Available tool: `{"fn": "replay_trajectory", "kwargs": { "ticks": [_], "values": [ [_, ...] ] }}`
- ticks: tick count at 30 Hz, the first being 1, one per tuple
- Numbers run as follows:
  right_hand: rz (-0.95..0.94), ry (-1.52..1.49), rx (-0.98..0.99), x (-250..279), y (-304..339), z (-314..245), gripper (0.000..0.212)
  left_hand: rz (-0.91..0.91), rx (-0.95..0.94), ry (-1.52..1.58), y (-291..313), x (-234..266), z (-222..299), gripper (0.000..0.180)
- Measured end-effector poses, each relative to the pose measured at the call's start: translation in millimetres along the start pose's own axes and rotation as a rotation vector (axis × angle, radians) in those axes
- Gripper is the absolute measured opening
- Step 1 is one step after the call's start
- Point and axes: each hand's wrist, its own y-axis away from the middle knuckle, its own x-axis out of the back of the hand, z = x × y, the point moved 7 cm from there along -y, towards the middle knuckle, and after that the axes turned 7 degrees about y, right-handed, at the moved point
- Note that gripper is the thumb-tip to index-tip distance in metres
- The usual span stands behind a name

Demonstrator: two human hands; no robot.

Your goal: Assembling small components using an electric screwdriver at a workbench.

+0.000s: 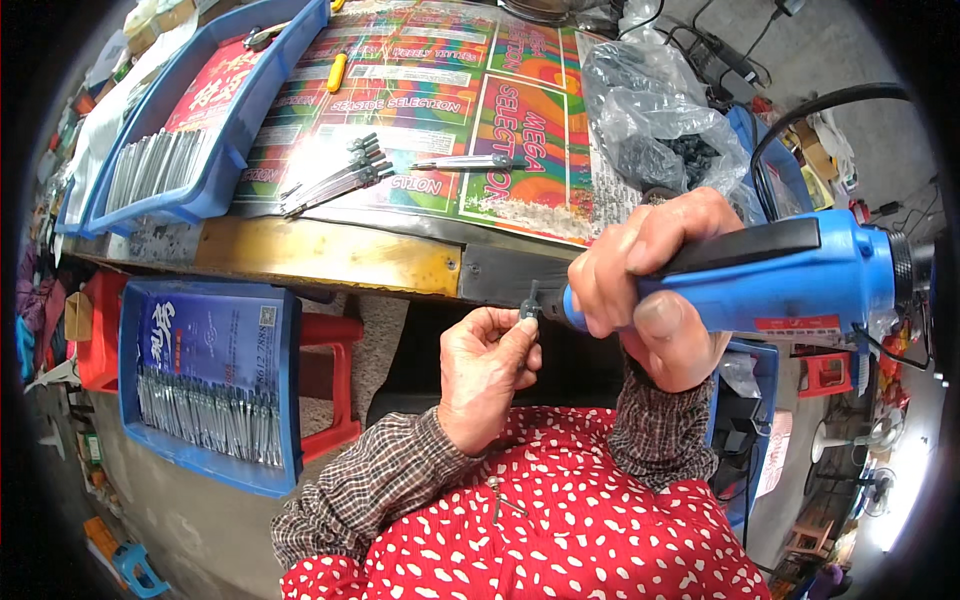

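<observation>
My right hand [660, 280] wraps around a blue power tool [790, 275] with a black lever along its top, which looks like an electric screwdriver. Its nose points left, toward my left hand [490, 365]. Between my left thumb and fingers is pinched a small dark piece with a thin tip [530, 303], close to the tool's nose; whether they touch I cannot tell. On the table beyond lie several slim metal rods with dark ends [345, 180], fanned in a bunch. Another such rod [468, 162] lies apart to their right.
A blue tray [215, 195] of slim metal rods stands at the table's left. Below it, another blue tray [290, 400] of dark-ended rods rests on a red stool [340, 330]. Clear plastic bags [640, 110] of dark parts sit at the right; a yellow cutter [337, 73] lies farther back.
</observation>
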Motion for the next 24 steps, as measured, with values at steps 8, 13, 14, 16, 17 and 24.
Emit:
{"fn": "replay_trajectory", "kwargs": {
  "ticks": [8,13,14,16,17,24],
  "values": [
    [0.050,0.306,-0.014,5,5,1,0.038,0.011,-0.017,0.017,2,-2,2,0.012],
    [0.124,0.167,-0.033,3,5,2,0.040,0.020,-0.007,0.014,0,-1,0,0.012],
    [0.182,0.113,-0.046,5,6,2,0.040,0.021,-0.009,0.013,1,-1,1,0.012],
    [0.135,0.126,-0.039,5,5,0,0.040,0.017,-0.003,0.009,1,-1,1,0.012],
    [0.091,0.142,-0.035,3,4,-1,0.040,0.018,-0.002,0.009,2,-2,2,0.012],
    [0.033,0.073,0.022,-2,0,-6,0.039,0.032,-0.017,-0.007,4,-3,5,0.012]
  ]
}}
